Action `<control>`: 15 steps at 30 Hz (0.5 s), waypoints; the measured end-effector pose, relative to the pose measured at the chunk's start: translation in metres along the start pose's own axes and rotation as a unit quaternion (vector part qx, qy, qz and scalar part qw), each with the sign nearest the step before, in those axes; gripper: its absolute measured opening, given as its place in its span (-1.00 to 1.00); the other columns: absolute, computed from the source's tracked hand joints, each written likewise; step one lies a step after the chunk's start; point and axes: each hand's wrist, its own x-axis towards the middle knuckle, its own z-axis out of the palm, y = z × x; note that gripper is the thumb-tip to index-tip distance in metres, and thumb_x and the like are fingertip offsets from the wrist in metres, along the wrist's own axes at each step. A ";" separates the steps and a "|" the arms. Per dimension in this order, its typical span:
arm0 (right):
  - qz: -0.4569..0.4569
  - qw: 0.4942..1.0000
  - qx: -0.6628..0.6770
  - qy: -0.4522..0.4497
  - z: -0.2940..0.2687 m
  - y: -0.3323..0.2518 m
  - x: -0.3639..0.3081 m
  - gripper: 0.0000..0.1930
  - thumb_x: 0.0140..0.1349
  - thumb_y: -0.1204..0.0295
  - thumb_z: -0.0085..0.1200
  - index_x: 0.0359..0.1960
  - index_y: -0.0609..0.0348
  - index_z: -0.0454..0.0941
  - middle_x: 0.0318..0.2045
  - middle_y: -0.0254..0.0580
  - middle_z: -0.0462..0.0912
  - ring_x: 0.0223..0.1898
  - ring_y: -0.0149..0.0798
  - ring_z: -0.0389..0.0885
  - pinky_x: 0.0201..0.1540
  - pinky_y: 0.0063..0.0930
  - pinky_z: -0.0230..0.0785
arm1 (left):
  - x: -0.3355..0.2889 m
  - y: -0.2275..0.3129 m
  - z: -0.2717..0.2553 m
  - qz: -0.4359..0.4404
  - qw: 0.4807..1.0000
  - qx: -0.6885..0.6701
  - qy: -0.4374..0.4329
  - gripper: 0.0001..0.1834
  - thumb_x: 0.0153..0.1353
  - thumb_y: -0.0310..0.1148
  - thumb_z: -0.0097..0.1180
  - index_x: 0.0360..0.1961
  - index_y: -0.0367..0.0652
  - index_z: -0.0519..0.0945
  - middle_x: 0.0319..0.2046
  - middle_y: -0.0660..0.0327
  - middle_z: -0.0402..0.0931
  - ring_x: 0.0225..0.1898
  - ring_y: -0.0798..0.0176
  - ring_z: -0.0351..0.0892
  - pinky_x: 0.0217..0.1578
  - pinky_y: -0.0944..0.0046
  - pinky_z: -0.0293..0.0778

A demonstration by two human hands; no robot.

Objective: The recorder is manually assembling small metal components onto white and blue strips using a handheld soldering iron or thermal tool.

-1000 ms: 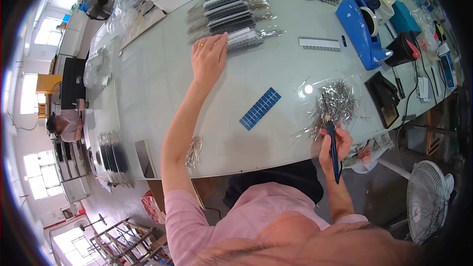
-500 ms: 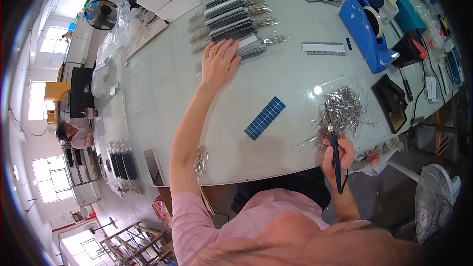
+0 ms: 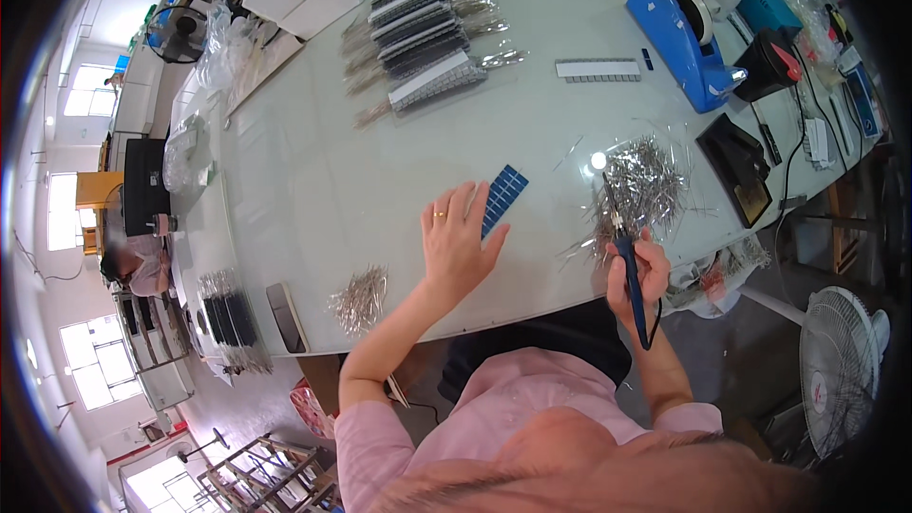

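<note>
My left hand [image 3: 460,239] lies with fingers stretched at the left edge of a blue gridded solar cell strip [image 3: 505,192], covering part of it. In my right hand [image 3: 639,277] is a soldering iron [image 3: 627,261] with a dark blue handle, its tip pointing away from me over a loose heap of thin silvery metal strips [image 3: 646,180]. Beyond my left hand are stacked dark cell strips [image 3: 418,33] with silvery leads at both ends, and a grey gridded strip with a white band [image 3: 437,81] in front of them.
A blue tape dispenser [image 3: 679,38] stands at the back right, with a black angular holder [image 3: 736,171] nearer. A smaller pile of metal strips [image 3: 361,299] and a phone [image 3: 285,318] lie at the near left. A white fan [image 3: 836,370] stands off the table's right side.
My left hand has come back from the stacked strips to the blue solar cell strip. My right hand keeps hold of the soldering iron. The whole view has shifted slightly.
</note>
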 end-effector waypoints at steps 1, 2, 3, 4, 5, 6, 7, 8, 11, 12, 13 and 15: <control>-0.002 1.000 0.007 0.009 0.002 -0.001 0.001 -0.69 0.19 0.53 0.14 -0.08 0.24 0.32 -0.41 -0.09 0.67 -0.33 -0.19 0.68 0.25 -0.07 0.31 | -0.004 0.004 0.000 -0.005 1.000 0.000 0.000 -0.35 0.11 -0.14 0.27 0.19 -0.19 0.44 0.11 0.06 0.39 0.15 -0.06 0.32 0.16 -0.03 0.21; -0.005 1.000 0.006 0.007 0.001 -0.001 0.001 -0.69 0.19 0.53 0.14 -0.08 0.24 0.32 -0.41 -0.09 0.67 -0.33 -0.19 0.68 0.25 -0.07 0.31 | -0.002 0.005 0.002 -0.063 0.998 -0.023 -0.004 -0.37 0.09 -0.14 0.30 0.15 -0.20 0.44 0.07 0.08 0.39 0.12 -0.03 0.32 0.13 -0.03 0.21; 0.010 1.000 0.006 -0.017 -0.001 -0.001 0.000 -0.66 0.21 0.58 0.08 -0.02 0.22 0.26 -0.36 -0.12 0.62 -0.30 -0.24 0.67 0.32 -0.03 0.18 | 0.000 0.006 0.003 -0.119 0.992 -0.046 -0.007 -0.38 0.07 -0.14 0.32 0.11 -0.20 0.45 0.03 0.10 0.38 0.09 0.00 0.32 0.09 -0.03 0.21; 0.025 0.999 0.007 -0.040 -0.002 -0.001 0.000 -0.63 0.22 0.64 0.01 0.03 0.21 0.20 -0.31 -0.15 0.56 -0.26 -0.29 0.67 0.40 0.01 0.04 | 0.001 0.006 0.003 -0.148 0.987 -0.067 -0.015 -0.45 0.04 -0.17 0.35 0.01 -0.18 0.46 -0.05 0.14 0.38 0.05 0.01 0.32 0.05 0.00 0.20; 0.022 0.999 0.006 -0.039 -0.001 -0.002 -0.001 -0.63 0.22 0.64 0.01 0.03 0.21 0.20 -0.31 -0.15 0.56 -0.26 -0.29 0.67 0.40 0.01 0.04 | 0.001 0.004 0.003 -0.148 0.987 -0.068 -0.012 -0.45 0.04 -0.17 0.35 0.01 -0.18 0.46 -0.05 0.14 0.38 0.05 0.01 0.32 0.05 0.00 0.20; 0.035 0.999 0.019 -0.011 0.001 -0.003 -0.001 -0.64 0.20 0.61 0.07 -0.01 0.24 0.25 -0.34 -0.13 0.59 -0.30 -0.27 0.69 0.36 -0.03 0.14 | 0.000 0.000 0.006 -0.155 0.984 -0.080 -0.023 -0.48 0.03 -0.19 0.36 -0.03 -0.15 0.47 -0.06 0.16 0.38 0.04 0.01 0.32 0.05 0.00 0.19; 0.048 0.998 0.033 0.017 0.003 -0.004 -0.001 -0.66 0.19 0.58 0.13 -0.04 0.28 0.29 -0.37 -0.10 0.62 -0.33 -0.24 0.71 0.32 -0.07 0.23 | 0.000 -0.002 0.006 -0.161 0.982 -0.092 -0.034 -0.51 0.02 -0.21 0.37 -0.06 -0.12 0.47 -0.07 0.18 0.38 0.04 0.02 0.32 0.05 0.01 0.17; 0.046 0.998 0.031 0.018 0.003 -0.003 -0.001 -0.66 0.19 0.58 0.13 -0.04 0.28 0.29 -0.37 -0.10 0.62 -0.33 -0.24 0.71 0.32 -0.07 0.23 | 0.000 -0.001 0.004 -0.160 0.982 -0.094 -0.032 -0.51 0.02 -0.21 0.37 -0.06 -0.12 0.47 -0.07 0.18 0.38 0.04 0.02 0.32 0.05 0.01 0.17; 0.053 0.997 0.046 0.015 0.002 -0.003 -0.003 -0.64 0.19 0.62 0.12 -0.02 0.27 0.28 -0.36 -0.11 0.61 -0.32 -0.27 0.71 0.35 -0.07 0.18 | 0.000 0.000 -0.001 -0.148 0.983 -0.095 -0.048 -0.55 0.02 -0.26 0.36 -0.09 -0.08 0.47 -0.10 0.21 0.42 0.03 0.04 0.35 0.04 0.03 0.15; 0.053 0.998 0.043 0.014 0.001 -0.004 -0.002 -0.64 0.19 0.62 0.12 -0.02 0.27 0.28 -0.36 -0.11 0.61 -0.32 -0.27 0.71 0.35 -0.07 0.18 | -0.002 -0.002 -0.001 -0.130 0.986 -0.099 -0.033 -0.58 0.03 -0.30 0.34 -0.09 -0.07 0.48 -0.15 0.23 0.45 -0.01 0.07 0.38 0.04 0.03 0.14; 0.058 0.997 0.048 0.000 0.000 -0.004 0.000 -0.65 0.23 0.63 0.06 0.00 0.24 0.24 -0.35 -0.11 0.62 -0.29 -0.30 0.69 0.39 -0.08 0.10 | -0.005 -0.004 -0.001 -0.113 0.988 -0.104 -0.018 -0.60 0.03 -0.34 0.33 -0.10 -0.06 0.48 -0.19 0.26 0.48 -0.04 0.10 0.42 0.04 0.04 0.13; 0.076 0.995 0.058 -0.010 0.000 -0.007 0.001 -0.68 0.27 0.63 0.00 0.00 0.21 0.21 -0.35 -0.10 0.64 -0.26 -0.34 0.67 0.43 -0.10 0.00 | -0.015 -0.004 -0.004 -0.090 0.991 -0.102 -0.009 -0.62 0.04 -0.38 0.31 -0.10 -0.06 0.48 -0.23 0.28 0.50 -0.09 0.14 0.45 0.02 0.05 0.14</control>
